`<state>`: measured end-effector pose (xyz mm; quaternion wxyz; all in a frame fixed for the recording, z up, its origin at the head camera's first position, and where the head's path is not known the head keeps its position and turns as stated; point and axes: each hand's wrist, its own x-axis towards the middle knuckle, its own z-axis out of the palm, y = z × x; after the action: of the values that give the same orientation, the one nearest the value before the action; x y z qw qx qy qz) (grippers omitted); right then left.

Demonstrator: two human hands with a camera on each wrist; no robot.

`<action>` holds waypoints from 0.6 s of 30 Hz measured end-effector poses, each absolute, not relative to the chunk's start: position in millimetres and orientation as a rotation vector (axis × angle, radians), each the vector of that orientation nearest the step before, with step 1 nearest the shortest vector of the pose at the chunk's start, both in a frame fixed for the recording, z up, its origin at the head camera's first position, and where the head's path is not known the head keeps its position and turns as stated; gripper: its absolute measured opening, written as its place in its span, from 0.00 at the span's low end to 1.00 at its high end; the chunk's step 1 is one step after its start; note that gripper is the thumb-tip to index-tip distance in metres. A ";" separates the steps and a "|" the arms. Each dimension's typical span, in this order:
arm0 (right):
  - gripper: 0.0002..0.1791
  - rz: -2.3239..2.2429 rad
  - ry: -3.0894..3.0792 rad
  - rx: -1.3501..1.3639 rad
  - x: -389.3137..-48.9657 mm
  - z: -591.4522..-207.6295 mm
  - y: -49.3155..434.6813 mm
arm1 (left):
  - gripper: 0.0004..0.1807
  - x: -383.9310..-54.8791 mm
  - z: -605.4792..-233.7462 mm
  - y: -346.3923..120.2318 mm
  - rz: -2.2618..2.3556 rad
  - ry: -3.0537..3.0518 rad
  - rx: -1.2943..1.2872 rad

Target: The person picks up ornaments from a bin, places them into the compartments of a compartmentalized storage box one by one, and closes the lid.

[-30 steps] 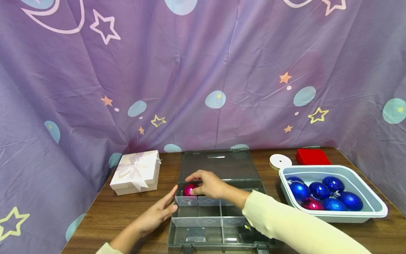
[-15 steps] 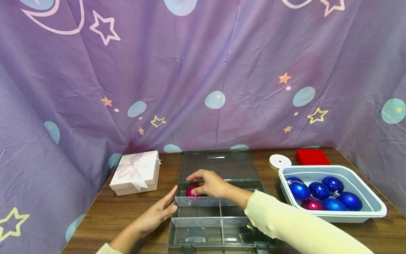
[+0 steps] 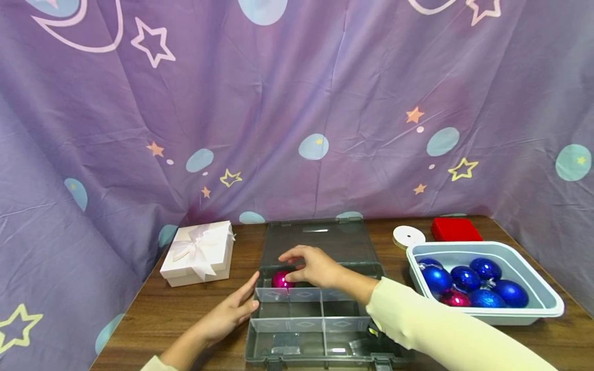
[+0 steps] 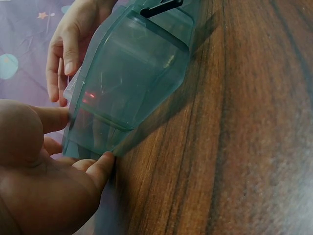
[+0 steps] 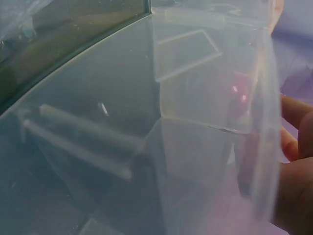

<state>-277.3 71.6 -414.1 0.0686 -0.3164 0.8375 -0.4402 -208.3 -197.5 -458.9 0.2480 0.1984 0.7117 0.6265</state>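
Observation:
In the head view, a shiny magenta bauble (image 3: 281,280) lies in the back left compartment of a grey see-through divider box (image 3: 290,309), whose lid (image 3: 320,242) is laid back. My right hand (image 3: 315,267) is over that compartment, thumb tip right at the bauble and the other fingers raised off it. Seen from the left wrist, the right hand's fingers (image 4: 70,49) hang loosely behind the box wall (image 4: 137,63). My left hand (image 3: 229,312) touches the box's left side with extended fingers. A faint red bauble (image 5: 239,93) shows through the plastic in the right wrist view.
A pale blue tub (image 3: 540,304) with several blue baubles (image 3: 465,278) and a red bauble (image 3: 455,298) stands at the right. Behind it are a white ribbon spool (image 3: 408,236) and a red box (image 3: 457,230). A white gift box (image 3: 197,252) sits back left.
The magenta bauble has shifted slightly right within its compartment. My right hand has drawn a little to the right, its fingers lifting off the bauble. My left hand stays against the box.

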 end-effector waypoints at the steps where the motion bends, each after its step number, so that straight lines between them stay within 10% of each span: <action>1: 0.25 -1.330 2.519 -0.957 -276.5 -412.8 72.8 | 0.41 -208.3 -458.9 -197.3 1.707 1.940 0.545; 18: 0.26 -1.361 2.521 -0.985 -265.0 -397.5 96.9 | 0.41 -207.1 -456.1 -197.7 1.726 1.922 0.540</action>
<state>-265.0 96.9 -397.5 0.0562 -0.3245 0.8308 -0.4487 -207.1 -197.7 -456.1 0.2486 0.1984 0.7054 0.6335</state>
